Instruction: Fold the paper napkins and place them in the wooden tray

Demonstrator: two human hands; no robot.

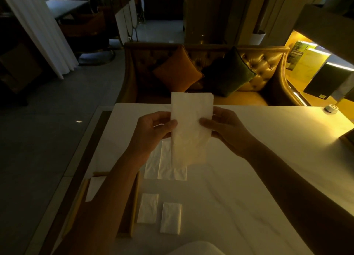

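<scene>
I hold a long white paper napkin upright above the table. My left hand pinches its left edge and my right hand pinches its right edge. Beneath it a stack of flat napkins lies on the white table. Two small folded napkins lie nearer to me, one to the left and one beside it. The wooden tray sits at the table's left side under my left forearm, with a white napkin inside it. Much of the tray is hidden by my arm.
A small round white device rests at the table's far right corner. A dark object pokes in at the right edge. Behind the table stands a tufted sofa with an orange cushion and a green cushion.
</scene>
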